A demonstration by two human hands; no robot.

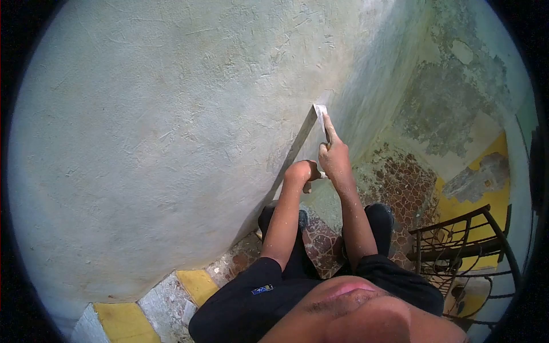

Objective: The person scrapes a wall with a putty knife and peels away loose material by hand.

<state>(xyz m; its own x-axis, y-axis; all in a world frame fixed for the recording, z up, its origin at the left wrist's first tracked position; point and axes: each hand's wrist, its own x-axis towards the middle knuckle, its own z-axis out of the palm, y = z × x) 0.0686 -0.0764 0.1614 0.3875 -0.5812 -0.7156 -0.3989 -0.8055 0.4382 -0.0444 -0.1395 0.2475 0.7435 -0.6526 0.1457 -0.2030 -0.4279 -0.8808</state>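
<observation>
My right hand is closed on a putty knife, its index finger stretched along the pale blade. The blade's tip meets the rough, whitish plastered wall, and a long dark shadow falls from it down the wall. Lower and to the left, my left hand is closed close to the wall. A small pale bit shows at its fingers, but I cannot make out what it is. White specks dot both forearms.
Patterned brown floor tiles lie beneath my feet. Yellow and white blocks edge the wall's foot at lower left. A dark metal railing stands at right, near a yellow wall patch. A second wall with grey patches rises at upper right.
</observation>
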